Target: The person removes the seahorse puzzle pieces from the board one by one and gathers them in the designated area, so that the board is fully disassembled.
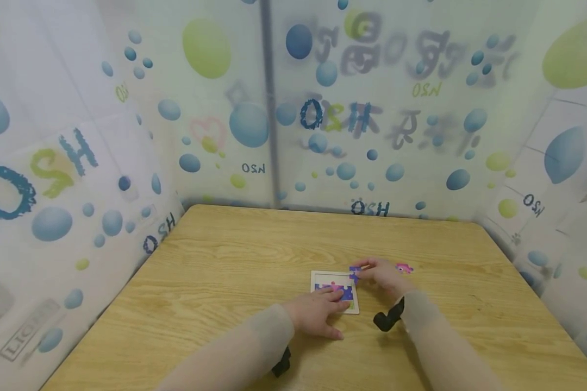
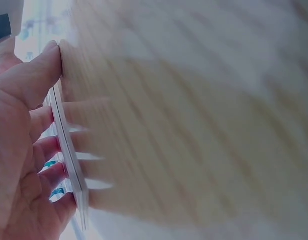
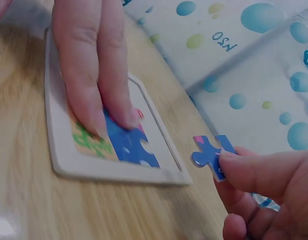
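One wood-grained desk (image 1: pixel 215 255) stands among bubble-printed white walls (image 1: pixel 151 92). The right hand (image 1: pixel 383 277) pinches a blue puzzle piece (image 3: pixel 212 154) in its fingers near the far right corner of a white tray (image 3: pixel 114 175); the left hand (image 1: pixel 318 314), fingers extended, rests on the fitted pieces (image 3: pixel 128 142) inside.

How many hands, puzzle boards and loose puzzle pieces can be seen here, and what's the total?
Hands: 2 (left hand, right hand)
Puzzle board: 1
Loose puzzle pieces: 2 (mostly blue piece, pink piece)
Total: 5
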`<state>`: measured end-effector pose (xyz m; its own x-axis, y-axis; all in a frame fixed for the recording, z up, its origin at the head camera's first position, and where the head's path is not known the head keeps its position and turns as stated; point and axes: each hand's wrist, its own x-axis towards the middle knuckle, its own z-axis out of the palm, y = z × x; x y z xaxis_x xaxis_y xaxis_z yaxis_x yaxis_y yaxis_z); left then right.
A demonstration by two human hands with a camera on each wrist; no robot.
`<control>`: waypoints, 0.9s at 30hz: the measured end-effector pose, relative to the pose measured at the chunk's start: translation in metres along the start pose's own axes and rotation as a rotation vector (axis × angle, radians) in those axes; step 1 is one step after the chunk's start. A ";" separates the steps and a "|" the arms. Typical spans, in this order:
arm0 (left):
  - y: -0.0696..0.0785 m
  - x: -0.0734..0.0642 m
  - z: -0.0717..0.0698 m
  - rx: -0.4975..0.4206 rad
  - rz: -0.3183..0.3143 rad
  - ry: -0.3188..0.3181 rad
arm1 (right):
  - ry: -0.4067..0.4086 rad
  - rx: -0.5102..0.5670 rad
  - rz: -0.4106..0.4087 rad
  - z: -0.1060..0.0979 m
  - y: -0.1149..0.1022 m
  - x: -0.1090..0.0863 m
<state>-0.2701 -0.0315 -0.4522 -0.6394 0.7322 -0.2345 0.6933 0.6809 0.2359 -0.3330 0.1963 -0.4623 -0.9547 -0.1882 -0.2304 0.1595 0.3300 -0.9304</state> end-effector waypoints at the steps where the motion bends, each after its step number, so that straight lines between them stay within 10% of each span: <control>1: 0.000 0.000 0.000 0.002 0.000 -0.001 | -0.005 -0.001 -0.004 -0.003 0.000 -0.001; 27: -0.001 -0.001 0.000 0.034 0.010 -0.012 | 0.008 -0.061 -0.001 -0.099 0.016 -0.022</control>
<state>-0.2697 -0.0328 -0.4522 -0.6284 0.7387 -0.2439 0.7106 0.6727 0.2064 -0.3344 0.2970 -0.4440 -0.9569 -0.1811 -0.2270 0.1432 0.3857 -0.9115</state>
